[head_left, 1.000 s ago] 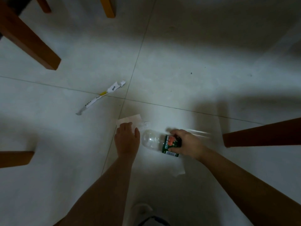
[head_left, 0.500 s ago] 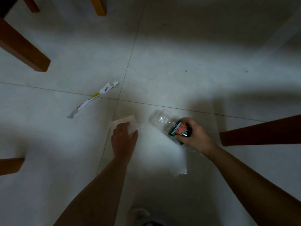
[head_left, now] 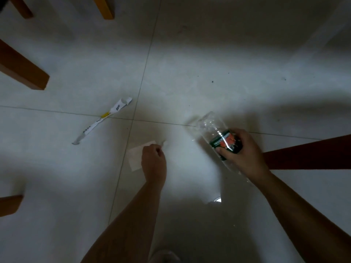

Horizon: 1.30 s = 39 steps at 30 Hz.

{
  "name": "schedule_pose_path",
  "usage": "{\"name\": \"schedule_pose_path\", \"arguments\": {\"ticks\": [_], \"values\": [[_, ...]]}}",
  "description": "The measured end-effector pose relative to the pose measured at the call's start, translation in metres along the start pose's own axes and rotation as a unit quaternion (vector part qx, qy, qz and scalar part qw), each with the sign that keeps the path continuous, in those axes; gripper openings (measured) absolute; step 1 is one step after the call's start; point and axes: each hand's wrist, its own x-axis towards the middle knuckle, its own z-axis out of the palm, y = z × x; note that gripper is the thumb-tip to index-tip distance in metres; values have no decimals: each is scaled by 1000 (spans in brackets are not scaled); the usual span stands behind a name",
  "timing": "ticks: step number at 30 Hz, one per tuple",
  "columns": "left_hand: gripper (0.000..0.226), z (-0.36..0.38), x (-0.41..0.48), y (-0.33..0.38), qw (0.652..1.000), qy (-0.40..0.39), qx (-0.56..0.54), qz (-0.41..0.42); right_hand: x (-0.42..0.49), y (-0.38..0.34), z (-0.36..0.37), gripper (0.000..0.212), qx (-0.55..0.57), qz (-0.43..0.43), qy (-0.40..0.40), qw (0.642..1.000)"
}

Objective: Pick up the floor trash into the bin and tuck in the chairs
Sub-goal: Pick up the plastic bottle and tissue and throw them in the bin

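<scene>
Right hand (head_left: 245, 156) grips bottle (head_left: 218, 133) — left hand (head_left: 152, 160) pinches paper (head_left: 135, 158).

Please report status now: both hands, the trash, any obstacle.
Right hand grips bottle, off the floor. Left hand pinching paper on the floor. Wrapper strip not yet picked. Chair leg beside right hand.

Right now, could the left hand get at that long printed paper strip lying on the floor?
Probably yes, once it is free. The strip lies on bare tile ahead and left of the left hand, nothing between them. But that hand's fingers are closed over a white paper.
</scene>
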Motion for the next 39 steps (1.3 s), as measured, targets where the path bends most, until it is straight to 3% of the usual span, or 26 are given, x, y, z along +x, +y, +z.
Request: {"name": "schedule_pose_path", "arguments": {"ticks": [5,10,14,21,28,32,39], "values": [[10,-22,-18,42,998,29,-61,12,-36,-14,-11,49,46,72,66,994],[5,-94,-49,80,992,58,-105,50,-80,-65,-21,51,97,126,64,985],[6,-166,-87,109,988,77,-132,24,-117,-119,-49,47,110,146,53,982],[5,-303,-154,180,986,81,-126,74,-193,-234,-125,50,80,121,29,989],[3,-442,-231,243,983,57,-164,-51,-268,-342,-194,55,62,79,-68,993],[14,-499,-289,261,979,90,-156,-97,-313,-397,-234,56,58,43,-102,992],[5,-586,-394,274,962,165,-184,-118,-401,-478,-279,55,-19,-70,-194,978]]}}
